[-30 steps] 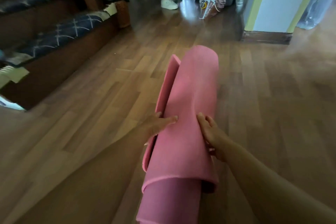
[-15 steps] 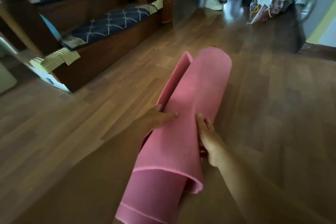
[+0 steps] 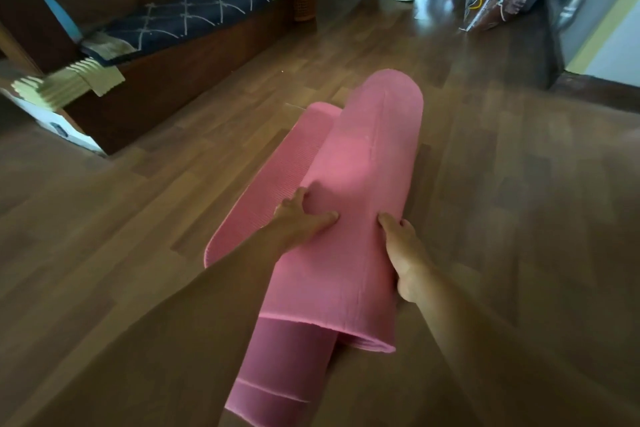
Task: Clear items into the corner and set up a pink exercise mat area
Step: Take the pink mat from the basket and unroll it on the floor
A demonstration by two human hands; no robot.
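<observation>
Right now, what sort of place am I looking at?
Most likely a living room in a home: a wood floor, a low bench with a dark cushion, and a shopping bag set down on the floor. A pink mat lies partly unrolled.

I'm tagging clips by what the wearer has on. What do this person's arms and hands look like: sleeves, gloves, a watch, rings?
Nothing worn shows. The left hand and right hand are bare, with no gloves and no ring visible. The left forearm and right forearm are bare too: no sleeve, watch or band as far as the frame's edge.
</observation>
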